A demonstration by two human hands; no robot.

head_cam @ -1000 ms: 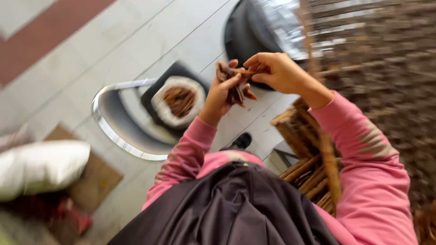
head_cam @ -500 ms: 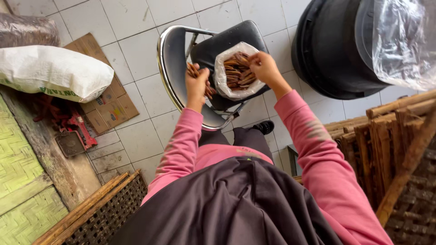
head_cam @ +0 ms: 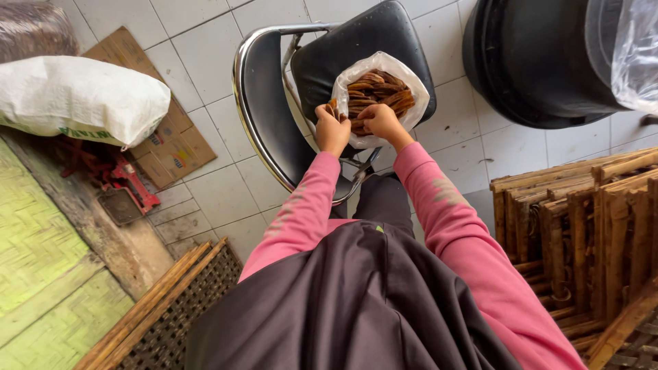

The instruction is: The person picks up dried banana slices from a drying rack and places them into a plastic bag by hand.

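Head view: 2 hands in pink sleeves reach down to a white bag that sits open on the black seat of a chair with a chrome frame. The bag is full of brown sticks, piled near its far side. The left hand is at the bag's near left edge, fingers curled around a few sticks whose tips show above the knuckles. The right hand is just beside it at the bag's near rim, fingers bent down into the pile; whether it grips any stick I cannot tell. The 2 hands are close together, almost touching.

Around the chair is a pale tiled floor. To the left lie a full white sack, a flat piece of cardboard and a red tool. A large black bin stands at the upper right with clear plastic beside it. Stacked wooden frames fill the right edge, and a woven lattice panel lies at the lower left.
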